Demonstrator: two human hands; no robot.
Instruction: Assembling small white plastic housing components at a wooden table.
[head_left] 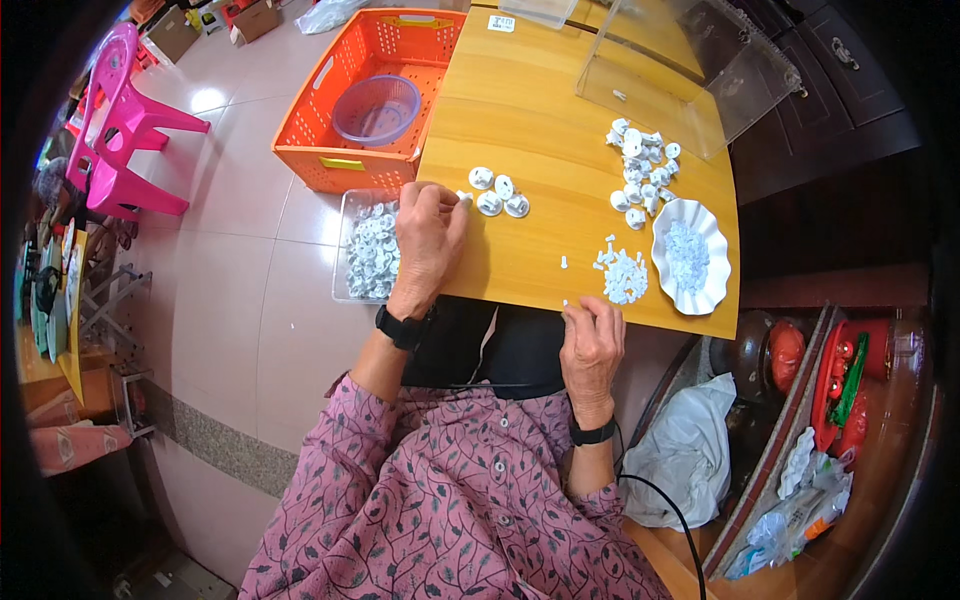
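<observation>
My left hand (428,240) rests at the left edge of the wooden table (540,120), fingers pinched on a small white plastic part next to a few round white caps (498,192). At the table's near edge, my right hand (590,345) has its fingers curled around a tiny white piece. A heap of small white pins (624,276) lies just beyond my right hand. Beside the heap stands a white scalloped dish (688,256) holding more small pieces. A larger pile of white caps (642,172) sits further back on the right.
A clear tray of white parts (370,250) sits on the floor by the table's left edge. Behind it stands an orange crate (372,100) holding a purple bowl. A clear plastic box (680,70) sits at the table's far end. Pink chairs (120,130) stand left; shelves with clutter (830,400) are right.
</observation>
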